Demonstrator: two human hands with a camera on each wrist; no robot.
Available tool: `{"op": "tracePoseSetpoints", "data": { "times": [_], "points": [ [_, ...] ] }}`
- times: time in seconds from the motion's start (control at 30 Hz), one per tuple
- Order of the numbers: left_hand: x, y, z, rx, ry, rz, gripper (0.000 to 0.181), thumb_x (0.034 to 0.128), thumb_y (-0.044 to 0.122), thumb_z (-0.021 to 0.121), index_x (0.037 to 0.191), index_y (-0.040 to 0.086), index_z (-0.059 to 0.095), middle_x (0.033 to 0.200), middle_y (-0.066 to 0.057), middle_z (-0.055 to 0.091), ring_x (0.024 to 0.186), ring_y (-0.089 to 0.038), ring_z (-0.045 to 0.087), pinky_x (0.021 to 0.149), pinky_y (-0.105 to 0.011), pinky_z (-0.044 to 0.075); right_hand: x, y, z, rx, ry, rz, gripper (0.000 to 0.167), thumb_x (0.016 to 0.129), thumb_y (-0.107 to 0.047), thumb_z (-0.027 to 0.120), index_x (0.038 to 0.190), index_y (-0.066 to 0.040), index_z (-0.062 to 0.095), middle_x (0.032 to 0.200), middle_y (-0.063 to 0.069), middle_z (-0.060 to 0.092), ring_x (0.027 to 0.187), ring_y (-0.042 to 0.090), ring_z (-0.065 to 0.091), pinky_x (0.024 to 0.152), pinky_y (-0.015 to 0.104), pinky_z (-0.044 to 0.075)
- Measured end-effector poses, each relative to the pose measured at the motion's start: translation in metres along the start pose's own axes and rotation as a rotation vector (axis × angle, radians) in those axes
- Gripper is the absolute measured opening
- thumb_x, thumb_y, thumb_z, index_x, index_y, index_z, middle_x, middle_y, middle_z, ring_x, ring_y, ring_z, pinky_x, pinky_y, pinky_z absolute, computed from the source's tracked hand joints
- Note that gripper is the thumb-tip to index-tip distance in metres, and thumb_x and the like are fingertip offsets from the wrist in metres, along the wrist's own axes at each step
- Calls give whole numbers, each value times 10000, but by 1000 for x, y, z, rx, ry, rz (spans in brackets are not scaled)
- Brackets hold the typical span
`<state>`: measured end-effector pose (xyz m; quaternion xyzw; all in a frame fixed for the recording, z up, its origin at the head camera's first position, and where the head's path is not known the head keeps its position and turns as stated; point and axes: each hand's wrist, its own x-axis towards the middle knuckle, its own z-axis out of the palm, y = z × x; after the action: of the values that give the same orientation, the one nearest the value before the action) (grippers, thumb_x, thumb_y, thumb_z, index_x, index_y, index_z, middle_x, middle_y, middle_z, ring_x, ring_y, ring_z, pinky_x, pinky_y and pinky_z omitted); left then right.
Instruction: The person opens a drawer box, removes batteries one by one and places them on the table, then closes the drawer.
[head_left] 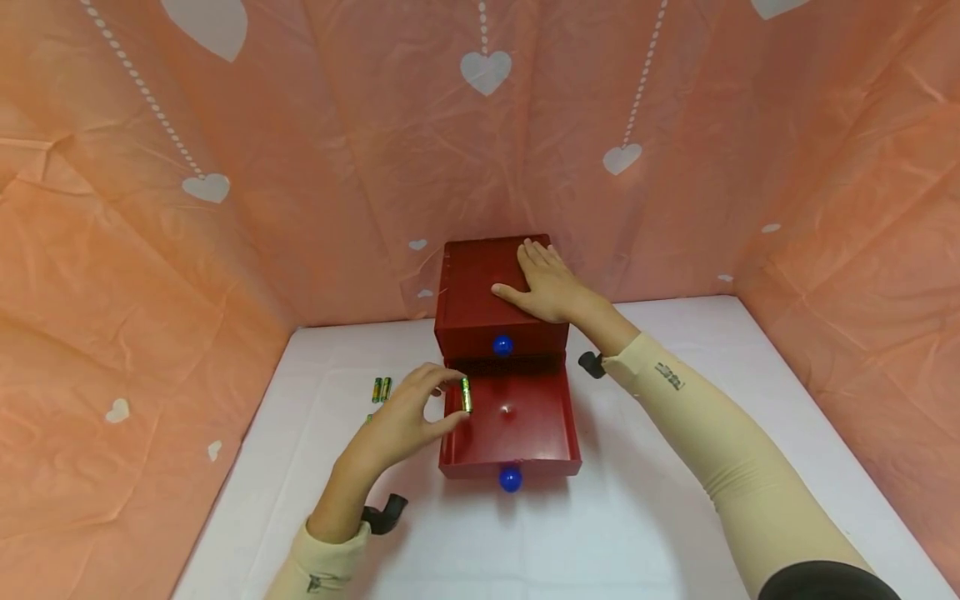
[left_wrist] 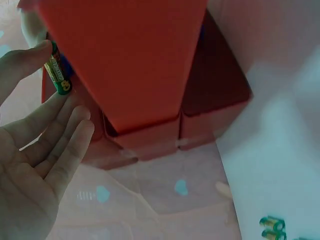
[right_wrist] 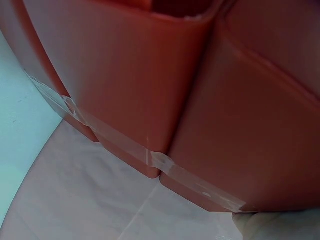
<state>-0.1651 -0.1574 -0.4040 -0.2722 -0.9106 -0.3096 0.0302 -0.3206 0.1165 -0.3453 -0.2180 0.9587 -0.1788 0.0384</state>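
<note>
A red drawer box [head_left: 480, 283] stands at the back of the white table, its lower drawer [head_left: 525, 433] pulled out with a blue knob at the front. My left hand [head_left: 401, 421] pinches a green battery [head_left: 467, 395] between thumb and fingertip over the left side of that drawer. The left wrist view shows the same battery [left_wrist: 58, 70] held by the hand [left_wrist: 40, 145] beside the red box [left_wrist: 135, 60]. Spread flat, my right hand [head_left: 547, 283] rests on the box's top. In the right wrist view a bit of it [right_wrist: 280, 225] shows below the red box [right_wrist: 250, 135].
Two green batteries [head_left: 382, 389] lie on the table [head_left: 300, 467] left of the drawer, and part of another [head_left: 369, 417] shows beside my left hand. An upper blue knob [head_left: 502, 346] sticks out above the pulled-out drawer. Pinkish-orange cloth [head_left: 375, 167] with hearts surrounds the table's back and sides.
</note>
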Motion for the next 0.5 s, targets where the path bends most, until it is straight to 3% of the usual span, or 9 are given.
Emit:
{"op": "tracePoseSetpoints", "data": {
  "times": [0.2,0.5],
  "points": [
    [-6,-12,-8,7,37,28,452,923,190,876,1310,73,674,1256,-45,667,1085,-219,631,957,-439,576,-1,0,-1,-1,0,-4,982,1083,-645,446,1683,56,110,1777,245,30,1662,357,-29,1332,444,-82],
    [-15,-28,-15,31,39,49,427,907,167,884,1276,79,690,1211,-19,676,1056,-221,642,953,-467,563,0,1,0,-5,-6,-1,978,1085,-644,434,1685,52,99,1780,240,21,1662,354,-32,1333,448,-79]
  ]
}}
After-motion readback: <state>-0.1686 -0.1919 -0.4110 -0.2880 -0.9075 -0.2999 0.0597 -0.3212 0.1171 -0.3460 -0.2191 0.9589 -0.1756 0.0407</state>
